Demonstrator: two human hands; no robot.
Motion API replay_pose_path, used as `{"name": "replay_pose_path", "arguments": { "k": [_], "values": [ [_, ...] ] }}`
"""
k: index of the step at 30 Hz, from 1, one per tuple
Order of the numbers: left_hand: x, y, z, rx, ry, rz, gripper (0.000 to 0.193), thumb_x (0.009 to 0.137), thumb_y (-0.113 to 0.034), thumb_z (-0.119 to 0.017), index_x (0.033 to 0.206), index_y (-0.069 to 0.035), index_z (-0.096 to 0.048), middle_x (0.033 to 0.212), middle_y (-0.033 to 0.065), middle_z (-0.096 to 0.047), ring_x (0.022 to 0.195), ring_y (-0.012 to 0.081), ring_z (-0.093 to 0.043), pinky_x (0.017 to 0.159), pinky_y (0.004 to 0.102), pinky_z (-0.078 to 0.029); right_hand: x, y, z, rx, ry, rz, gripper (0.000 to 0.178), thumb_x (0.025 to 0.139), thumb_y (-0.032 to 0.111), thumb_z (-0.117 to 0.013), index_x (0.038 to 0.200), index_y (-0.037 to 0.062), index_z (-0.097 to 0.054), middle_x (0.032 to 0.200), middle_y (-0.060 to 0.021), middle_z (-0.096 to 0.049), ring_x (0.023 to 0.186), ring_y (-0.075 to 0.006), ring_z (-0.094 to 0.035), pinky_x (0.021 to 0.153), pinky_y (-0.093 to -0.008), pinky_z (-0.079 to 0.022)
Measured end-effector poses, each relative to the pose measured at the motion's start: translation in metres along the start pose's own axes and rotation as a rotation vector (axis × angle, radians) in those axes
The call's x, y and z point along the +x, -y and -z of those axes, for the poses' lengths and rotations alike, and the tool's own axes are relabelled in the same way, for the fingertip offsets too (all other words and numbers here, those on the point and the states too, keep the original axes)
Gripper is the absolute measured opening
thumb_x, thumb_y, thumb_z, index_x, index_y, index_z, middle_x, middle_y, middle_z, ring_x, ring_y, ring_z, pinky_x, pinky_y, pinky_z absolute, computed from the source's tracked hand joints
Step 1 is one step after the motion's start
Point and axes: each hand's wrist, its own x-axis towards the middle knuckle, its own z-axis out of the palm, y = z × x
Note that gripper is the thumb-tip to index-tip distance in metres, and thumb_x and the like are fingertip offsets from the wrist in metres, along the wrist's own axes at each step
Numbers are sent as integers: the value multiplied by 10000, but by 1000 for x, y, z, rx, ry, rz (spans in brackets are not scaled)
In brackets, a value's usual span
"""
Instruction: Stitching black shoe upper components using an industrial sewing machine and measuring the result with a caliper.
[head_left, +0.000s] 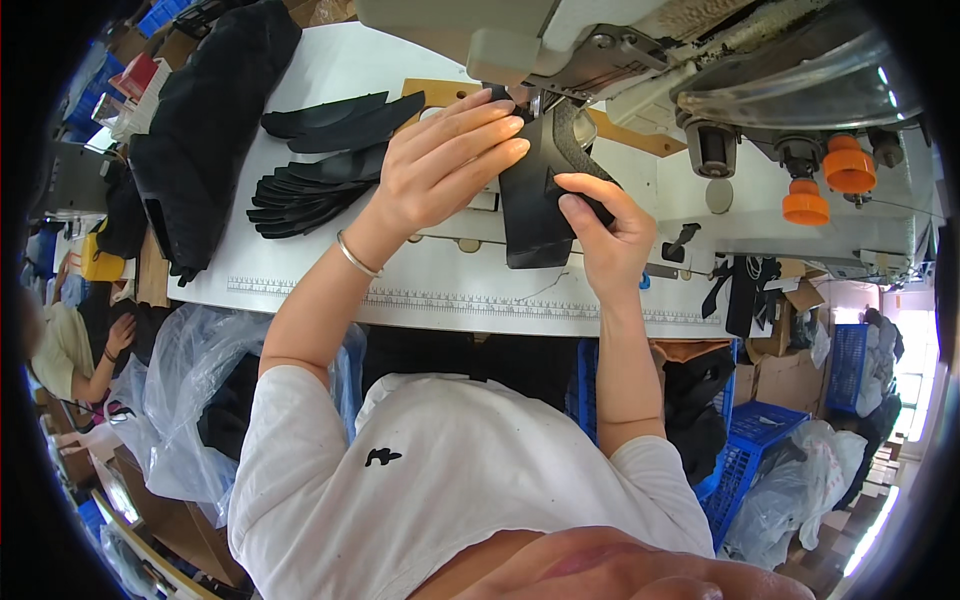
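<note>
A smooth black panel [530,225], apparently leather-like material, lies under the head of the sewing machine [575,50]. A curved, rough-textured dark strip [570,135] runs along its right side. Flat across the panel's upper left part rests my left hand [450,165], fingers stretched out beside the needle area. My right hand [605,225] pinches the right edge of the black panel between thumb and forefinger. Just left of my left hand, curved black cut pieces [315,190] lie fanned in a pile, with a few more black pieces [345,122] above them. The needle itself is hidden.
A large black fabric bundle [215,130] occupies the left of the white table [440,270]. Orange knobs [850,165] project from the machine at right. Clear plastic bags [190,400] and a blue crate [745,450] stand below. Another person [65,350] sits at far left.
</note>
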Motion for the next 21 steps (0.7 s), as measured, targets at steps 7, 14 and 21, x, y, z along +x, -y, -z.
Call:
{"name": "replay_pose_path", "arguments": {
  "k": [7,14,21],
  "values": [
    [2,0,3,22,37,-33,238,771,-45,-761,1008,-24,-769,1059,92,-752,1026,277,-732,895,403,-652,3,0,0,53,-13,-5,165,926,27,-728,1081,29,-785,994,-32,-771,885,-73,-668,813,-211,-524],
    [1,4,1,69,13,-66,247,763,-57,-749,1008,-29,-763,1044,85,-746,1017,257,-716,808,358,-639,7,1,-3,73,-27,-29,151,926,22,-719,1059,27,-789,980,-24,-762,875,-65,-654,809,-209,-515],
    [3,1,7,77,79,-67,264,759,-54,-741,1020,-20,-758,1070,94,-731,1022,270,-722,813,362,-624,17,-3,1,69,-28,-49,141,925,36,-712,1042,21,-788,973,-14,-757,884,-62,-647,813,-213,-505]
  ]
}}
